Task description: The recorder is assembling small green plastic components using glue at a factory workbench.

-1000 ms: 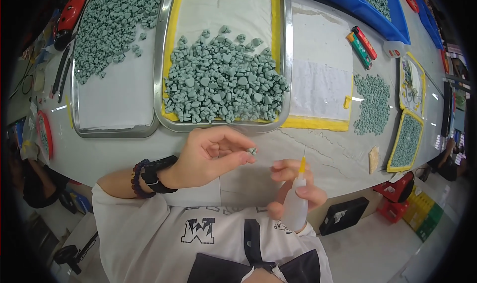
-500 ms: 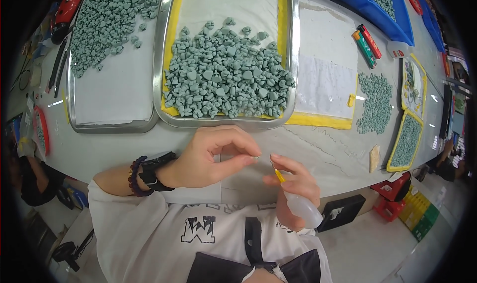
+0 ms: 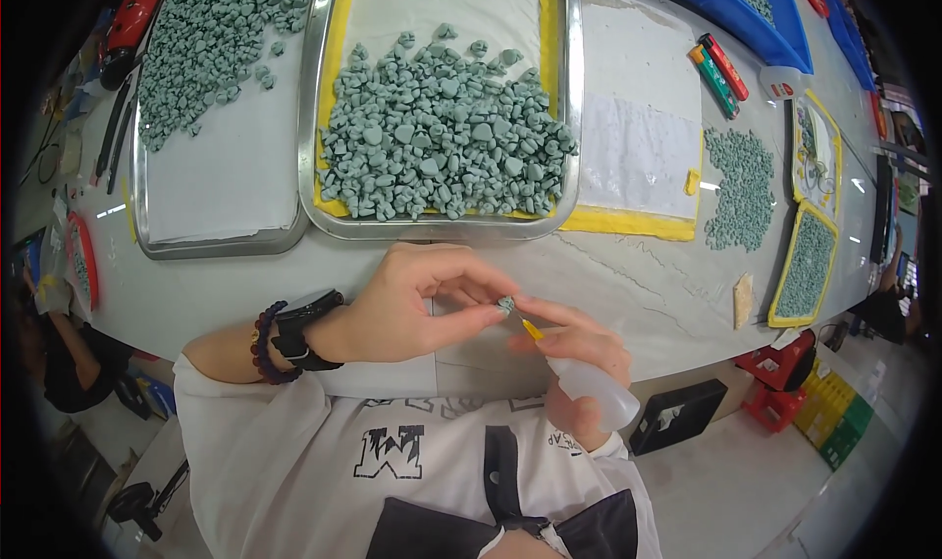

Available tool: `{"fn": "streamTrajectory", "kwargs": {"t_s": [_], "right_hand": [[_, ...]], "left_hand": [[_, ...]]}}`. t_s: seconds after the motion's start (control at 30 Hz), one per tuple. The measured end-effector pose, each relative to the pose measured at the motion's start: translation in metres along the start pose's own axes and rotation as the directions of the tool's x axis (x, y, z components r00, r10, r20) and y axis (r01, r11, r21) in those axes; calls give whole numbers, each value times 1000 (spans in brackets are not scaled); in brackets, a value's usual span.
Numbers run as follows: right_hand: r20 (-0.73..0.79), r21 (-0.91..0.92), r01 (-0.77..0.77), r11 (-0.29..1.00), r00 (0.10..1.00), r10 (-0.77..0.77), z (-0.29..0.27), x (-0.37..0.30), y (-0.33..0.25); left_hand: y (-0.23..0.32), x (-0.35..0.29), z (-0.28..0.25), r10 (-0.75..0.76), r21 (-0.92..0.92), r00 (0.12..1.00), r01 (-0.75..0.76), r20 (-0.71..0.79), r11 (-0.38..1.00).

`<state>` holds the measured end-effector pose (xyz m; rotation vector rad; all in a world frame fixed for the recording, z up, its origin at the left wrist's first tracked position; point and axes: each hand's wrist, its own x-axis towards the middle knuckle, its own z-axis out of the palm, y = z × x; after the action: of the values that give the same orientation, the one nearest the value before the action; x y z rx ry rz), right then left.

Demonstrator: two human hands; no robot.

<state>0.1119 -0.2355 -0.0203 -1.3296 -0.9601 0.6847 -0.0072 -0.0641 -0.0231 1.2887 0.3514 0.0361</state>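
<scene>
Between the thumb and forefinger of my left hand [image 3: 432, 304] is a small grey-green piece [image 3: 505, 305], pinched at the fingertips. My right hand [image 3: 579, 358] is wrapped round a translucent squeeze bottle [image 3: 606, 394] with a yellow-based needle nozzle [image 3: 532, 330]. The nozzle points up at the piece, and the tip seems to be at or very near it. My right forefinger reaches close to the piece too. Just beyond my hands stands a metal tray [image 3: 432, 229] lined in yellow and white, bearing a heap of similar grey-green pieces [image 3: 442, 137].
Another tray [image 3: 221, 245] of such pieces stands on the left. To the right lie a yellow-edged white sheet [image 3: 638, 166], two lighters [image 3: 721, 76], a loose pile of smaller pieces [image 3: 741, 191] and a yellow-rimmed tray [image 3: 805, 269]. A blue bin [image 3: 785, 44] sits far right.
My right hand has moved left, bringing the nozzle up to my left fingertips. The piece in my left pinch now shows more of itself. The view has shifted slightly.
</scene>
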Motion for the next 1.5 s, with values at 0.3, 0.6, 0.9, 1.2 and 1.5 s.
{"fn": "streamTrajectory", "kwargs": {"t_s": [0.3,0.6,0.9,1.2,1.5], "right_hand": [[22,-8,-21,1000,1000,21,-1,0,-1],[22,-9,34,999,999,-34,0,1,3],[6,31,-13,999,1000,13,0,2,-1],[-82,-56,40,998,996,-45,-9,1,-5],[147,-814,158,560,987,-65,-59,23,2]], "left_hand": [[1,2,0,37,61,999,-38,15,997],[1,1,-1,20,49,1000,-21,24,999],[0,1,-1,9,-20,1000,-9,-9,1000],[2,3,-2,18,-4,1000,-18,22,1000],[0,0,-2,-52,-22,998,53,46,998]]}}
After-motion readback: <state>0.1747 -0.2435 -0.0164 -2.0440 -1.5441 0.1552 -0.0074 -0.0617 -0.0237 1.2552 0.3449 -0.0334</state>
